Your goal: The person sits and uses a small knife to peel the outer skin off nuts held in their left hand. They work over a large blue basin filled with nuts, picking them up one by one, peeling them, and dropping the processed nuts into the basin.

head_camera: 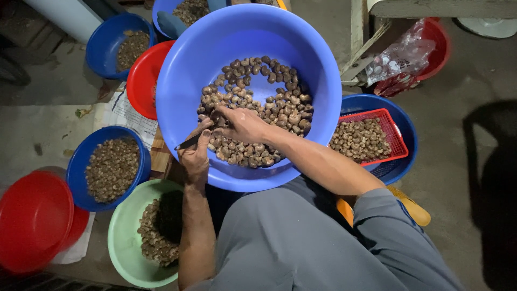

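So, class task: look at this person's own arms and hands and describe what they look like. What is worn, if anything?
Both forearms are bare, with no gloves, watch or rings visible on the left hand or the right hand. The right arm shows a grey short sleeve ending near the elbow. Grey trousers of a like shade cover the lap. No markings or jewellery can be made out.

My left hand (195, 153) grips a small dark blade (189, 143) at the rim of the large blue plastic basin (177, 91). My right hand (242, 124) rests on the brown nuts (280, 108) inside. Green plastic bowl (121, 237) of nuts below.
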